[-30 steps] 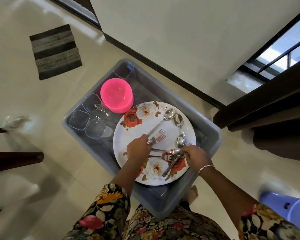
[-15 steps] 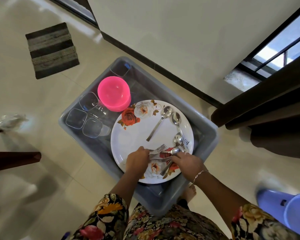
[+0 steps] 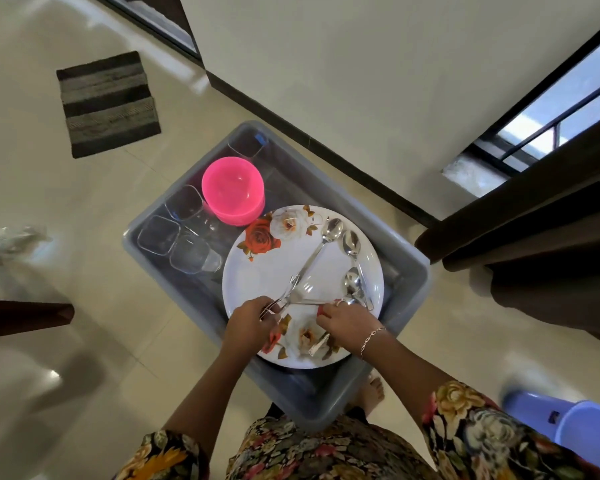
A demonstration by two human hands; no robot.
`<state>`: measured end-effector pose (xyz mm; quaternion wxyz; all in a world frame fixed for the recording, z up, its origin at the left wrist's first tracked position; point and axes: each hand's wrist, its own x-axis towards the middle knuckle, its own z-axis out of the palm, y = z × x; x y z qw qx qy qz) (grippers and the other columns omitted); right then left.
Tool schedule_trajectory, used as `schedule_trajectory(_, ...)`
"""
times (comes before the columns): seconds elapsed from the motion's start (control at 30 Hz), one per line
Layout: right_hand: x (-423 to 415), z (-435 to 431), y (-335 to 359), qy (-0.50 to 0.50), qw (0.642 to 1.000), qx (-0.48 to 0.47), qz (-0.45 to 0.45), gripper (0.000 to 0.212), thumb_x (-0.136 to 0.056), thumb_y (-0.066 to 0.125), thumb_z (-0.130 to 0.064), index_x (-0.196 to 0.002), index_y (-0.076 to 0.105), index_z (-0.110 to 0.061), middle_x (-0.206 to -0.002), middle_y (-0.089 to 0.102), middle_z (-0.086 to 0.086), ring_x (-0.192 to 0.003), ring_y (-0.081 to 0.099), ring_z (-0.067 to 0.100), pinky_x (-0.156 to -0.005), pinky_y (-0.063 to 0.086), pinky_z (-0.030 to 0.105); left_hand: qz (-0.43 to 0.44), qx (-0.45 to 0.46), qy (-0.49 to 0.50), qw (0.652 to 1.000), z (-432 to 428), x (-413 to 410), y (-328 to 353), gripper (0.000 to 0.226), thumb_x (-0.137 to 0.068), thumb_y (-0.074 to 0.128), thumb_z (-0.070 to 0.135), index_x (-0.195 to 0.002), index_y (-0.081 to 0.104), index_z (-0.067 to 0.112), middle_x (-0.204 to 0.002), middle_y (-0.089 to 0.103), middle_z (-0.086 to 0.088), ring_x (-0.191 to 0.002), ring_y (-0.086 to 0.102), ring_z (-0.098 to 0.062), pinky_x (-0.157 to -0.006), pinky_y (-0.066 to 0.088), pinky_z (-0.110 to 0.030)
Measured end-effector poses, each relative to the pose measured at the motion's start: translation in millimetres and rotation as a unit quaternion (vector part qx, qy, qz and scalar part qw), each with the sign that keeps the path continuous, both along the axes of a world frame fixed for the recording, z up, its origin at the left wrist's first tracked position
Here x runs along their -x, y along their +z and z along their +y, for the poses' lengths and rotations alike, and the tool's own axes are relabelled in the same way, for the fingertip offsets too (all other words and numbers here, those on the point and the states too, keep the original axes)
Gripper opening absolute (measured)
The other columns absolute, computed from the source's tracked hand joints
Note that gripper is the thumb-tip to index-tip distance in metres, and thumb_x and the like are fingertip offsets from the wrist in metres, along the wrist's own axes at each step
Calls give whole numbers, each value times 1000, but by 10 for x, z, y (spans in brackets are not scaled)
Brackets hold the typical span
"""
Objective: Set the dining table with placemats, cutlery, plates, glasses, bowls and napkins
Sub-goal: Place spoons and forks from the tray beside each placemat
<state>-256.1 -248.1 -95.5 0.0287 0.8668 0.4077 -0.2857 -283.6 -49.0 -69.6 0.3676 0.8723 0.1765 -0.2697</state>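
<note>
A grey plastic tub (image 3: pixel 409 268) stands on the floor in front of me. Inside lies a white plate with rose prints (image 3: pixel 267 268), and on it are several steel spoons (image 3: pixel 350 244) and forks. My left hand (image 3: pixel 250 323) grips a bundle of forks (image 3: pixel 288 292) at the plate's near left. My right hand (image 3: pixel 347 320) pinches cutlery handles (image 3: pixel 355 297) at the plate's near right; one handle end (image 3: pixel 319 344) pokes out below the palm. Stacked pink bowls (image 3: pixel 232 188) and several clear square glasses (image 3: pixel 184 237) fill the tub's left side.
A striped dark mat (image 3: pixel 108 102) lies on the tiled floor at far left. Dark wooden furniture edges (image 3: pixel 24 317) jut in at left. A wall with dark skirting runs behind the tub. A blue plastic stool (image 3: pixel 575 427) stands at lower right, dark curtains (image 3: pixel 534 237) at right.
Both hands slid toward the plate's near edge. My left hand gathered the forks into its grip, and my right hand closed on the cutlery handles.
</note>
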Motion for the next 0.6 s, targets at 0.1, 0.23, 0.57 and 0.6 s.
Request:
schedule_trajectory(0.1,-18,99,186,-32,999,-19,-16,30,-80,60,-4,-109,55,-10,-100,62,11,-88,62,32,-64,49,36,16,111,113,987,-10,29,160,13,-91,55,9,-78,56,11,-58,58,3,-48,50,-7,-48,38,-15)
schedule_trajectory(0.23,35,152,420,-53,996,-65,-19,29,-84,52,-1,-111,48,-11,-103,61,11,-94,60,30,-72,47,36,59,295,285,910,-15,126,504,24,-94,54,12,-71,48,7,-52,49,-2,-29,35,-4,-32,26,-12)
schedule_trajectory(0.57,421,452,1112,9,876,-428,-224,15,-81,55,-8,-71,67,-7,-78,67,8,-57,62,19,-49,52,27,7,440,499,747,-87,763,1189,28,-100,32,11,-84,54,4,-49,48,-4,-58,56,-19,-55,50,-27)
schedule_trajectory(0.6,476,528,1218,19,864,-447,-230,20,-83,53,-7,-67,64,-6,-76,65,8,-53,58,18,-45,49,27,-7,465,518,718,-84,849,1235,27,-100,30,9,-87,53,3,-48,45,-4,-51,53,-18,-49,48,-24)
